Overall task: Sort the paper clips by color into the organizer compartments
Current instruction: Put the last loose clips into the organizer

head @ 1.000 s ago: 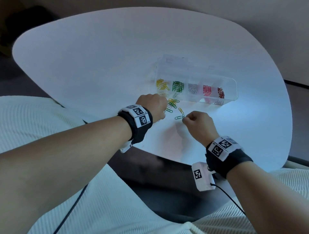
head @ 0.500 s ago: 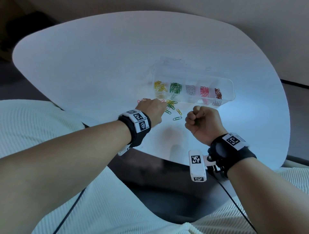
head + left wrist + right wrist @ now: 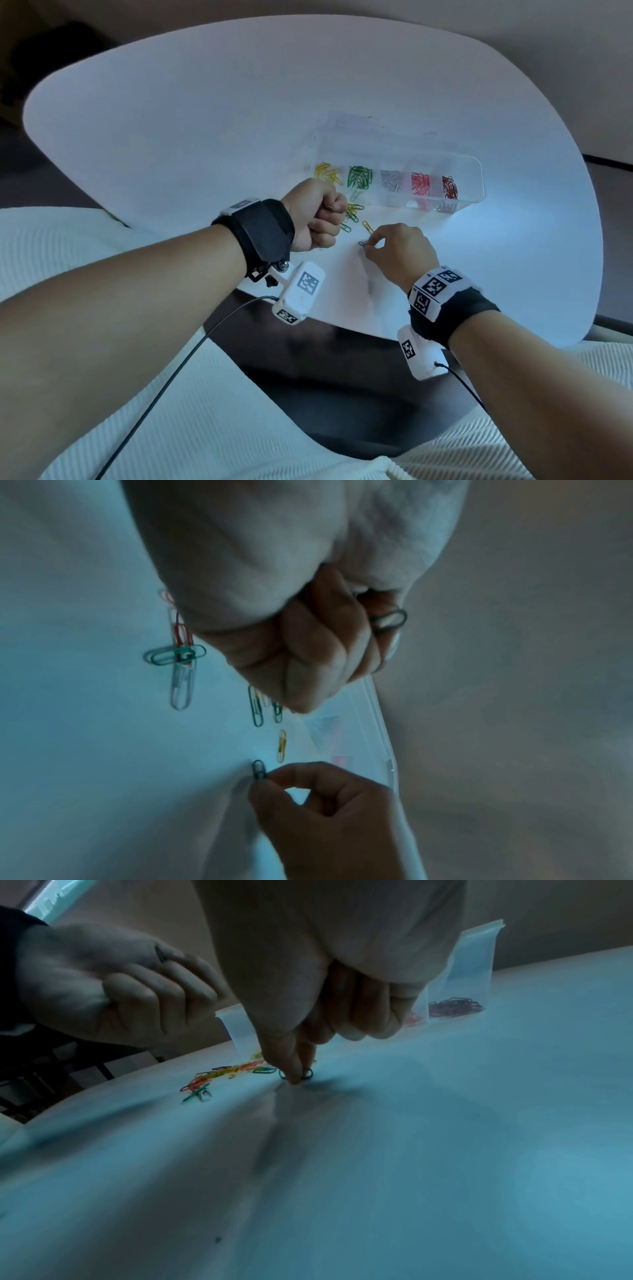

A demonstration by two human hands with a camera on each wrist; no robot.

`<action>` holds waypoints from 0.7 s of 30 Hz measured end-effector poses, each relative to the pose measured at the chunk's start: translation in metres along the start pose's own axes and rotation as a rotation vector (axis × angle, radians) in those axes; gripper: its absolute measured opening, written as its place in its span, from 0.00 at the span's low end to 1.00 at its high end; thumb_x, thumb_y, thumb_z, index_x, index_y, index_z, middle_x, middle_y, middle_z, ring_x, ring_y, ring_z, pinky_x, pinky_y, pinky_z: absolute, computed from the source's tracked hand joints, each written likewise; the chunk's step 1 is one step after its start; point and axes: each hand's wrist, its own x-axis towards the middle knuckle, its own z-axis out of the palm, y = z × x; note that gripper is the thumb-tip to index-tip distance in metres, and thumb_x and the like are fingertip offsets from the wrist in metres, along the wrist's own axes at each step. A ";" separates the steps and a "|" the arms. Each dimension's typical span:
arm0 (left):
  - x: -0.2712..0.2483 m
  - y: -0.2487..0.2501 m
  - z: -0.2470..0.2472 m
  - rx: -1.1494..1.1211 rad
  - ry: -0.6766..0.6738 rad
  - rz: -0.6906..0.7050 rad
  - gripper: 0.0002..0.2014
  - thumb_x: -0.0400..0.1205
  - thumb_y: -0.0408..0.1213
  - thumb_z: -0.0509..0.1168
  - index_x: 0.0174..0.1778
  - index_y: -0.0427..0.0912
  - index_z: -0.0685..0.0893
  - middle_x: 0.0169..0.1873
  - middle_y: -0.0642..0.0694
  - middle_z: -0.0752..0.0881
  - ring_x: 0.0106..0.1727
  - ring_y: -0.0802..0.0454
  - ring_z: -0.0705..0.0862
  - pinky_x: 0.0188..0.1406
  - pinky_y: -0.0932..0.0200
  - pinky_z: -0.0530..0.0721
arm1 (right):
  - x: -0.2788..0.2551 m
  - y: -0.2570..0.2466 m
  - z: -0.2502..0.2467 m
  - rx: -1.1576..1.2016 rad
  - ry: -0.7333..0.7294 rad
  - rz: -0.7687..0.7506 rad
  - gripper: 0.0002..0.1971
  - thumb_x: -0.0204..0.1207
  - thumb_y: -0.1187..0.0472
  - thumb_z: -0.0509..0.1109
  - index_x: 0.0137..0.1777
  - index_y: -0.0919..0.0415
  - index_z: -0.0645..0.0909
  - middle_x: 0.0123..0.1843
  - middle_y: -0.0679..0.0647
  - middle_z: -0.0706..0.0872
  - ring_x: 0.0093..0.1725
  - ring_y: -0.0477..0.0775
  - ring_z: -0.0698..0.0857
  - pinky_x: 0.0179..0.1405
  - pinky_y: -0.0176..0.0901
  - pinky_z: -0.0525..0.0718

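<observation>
Right hand (image 3: 399,251), a raised fist half a second ago, now pinches a dark green wire paper clip (image 3: 259,769) on the white table (image 3: 171,120). Left hand (image 3: 317,219), fisted, holds another green clip (image 3: 388,620). Both likely go to the clear plastic organizer (image 3: 474,178), green compartment.

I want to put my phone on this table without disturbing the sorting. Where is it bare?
Bare: the table left of and beyond the organizer, and the near-right edge past the right hand. Crowded: the strip before the organizer, where loose clips lie between the left hand and the right.
</observation>
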 end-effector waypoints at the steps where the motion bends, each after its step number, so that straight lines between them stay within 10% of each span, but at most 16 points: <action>1: -0.001 0.001 0.001 -0.027 -0.026 0.012 0.10 0.70 0.29 0.44 0.24 0.45 0.62 0.18 0.51 0.58 0.15 0.57 0.52 0.22 0.64 0.47 | 0.000 -0.001 0.001 -0.013 -0.026 0.011 0.06 0.71 0.50 0.73 0.42 0.52 0.86 0.38 0.52 0.85 0.36 0.57 0.84 0.32 0.40 0.75; 7: -0.001 0.000 0.003 0.014 -0.016 0.036 0.09 0.68 0.31 0.44 0.22 0.44 0.60 0.18 0.45 0.68 0.17 0.55 0.53 0.21 0.66 0.49 | -0.001 0.007 -0.003 0.510 -0.198 0.113 0.12 0.76 0.59 0.63 0.31 0.59 0.72 0.28 0.53 0.72 0.25 0.53 0.66 0.24 0.40 0.62; 11: 0.007 -0.004 0.010 0.638 0.219 0.244 0.09 0.71 0.32 0.53 0.24 0.42 0.70 0.21 0.46 0.69 0.21 0.50 0.61 0.24 0.63 0.62 | -0.011 0.011 -0.012 0.926 -0.304 0.202 0.20 0.79 0.62 0.61 0.28 0.53 0.56 0.25 0.51 0.58 0.27 0.51 0.51 0.26 0.41 0.50; 17: 0.015 -0.019 0.000 1.626 0.326 0.349 0.18 0.82 0.44 0.60 0.67 0.64 0.79 0.55 0.49 0.84 0.55 0.43 0.82 0.53 0.54 0.78 | -0.014 0.008 -0.021 1.179 -0.376 0.244 0.13 0.77 0.63 0.57 0.31 0.62 0.70 0.27 0.57 0.70 0.22 0.52 0.58 0.24 0.42 0.55; 21: 0.020 -0.019 -0.002 1.686 0.377 0.377 0.14 0.84 0.48 0.60 0.63 0.62 0.84 0.59 0.50 0.86 0.56 0.45 0.84 0.50 0.57 0.78 | -0.014 0.004 -0.025 1.209 -0.329 0.236 0.11 0.76 0.65 0.56 0.32 0.62 0.70 0.26 0.57 0.71 0.23 0.53 0.59 0.27 0.44 0.56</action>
